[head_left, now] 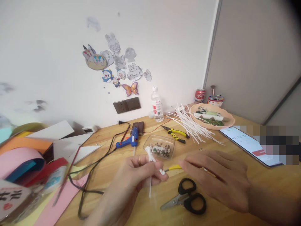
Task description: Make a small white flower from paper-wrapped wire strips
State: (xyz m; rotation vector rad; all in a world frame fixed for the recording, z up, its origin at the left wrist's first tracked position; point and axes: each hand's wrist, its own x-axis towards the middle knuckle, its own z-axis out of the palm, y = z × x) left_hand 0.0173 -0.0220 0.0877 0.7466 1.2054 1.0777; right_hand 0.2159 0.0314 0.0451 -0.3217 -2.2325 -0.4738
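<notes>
My left hand (143,172) is closed, pinching a white bendable craft strip (150,154) between thumb and fingers. The strip is looped at the top, and a thin end hangs below the fingers. My right hand (216,175) stretches out, back upward, its fingers slightly apart. Close to its fingertips is a slim yellow tool (175,167) with a dark tip, partly covered; whether the hand touches it I cannot tell. Black-handled scissors (188,198) lie between the two hands on the wooden table. Beyond the left hand stands a clear box (170,154) of beads.
Yellow-black pliers (176,134), a blue glue gun (130,140) and a bundle of white strips (191,124) lie farther back. A bottle (157,108) stands by the wall. Coloured paper (23,157) and a black cable fill the left; a phone (249,146) and peach tray (231,121) are right.
</notes>
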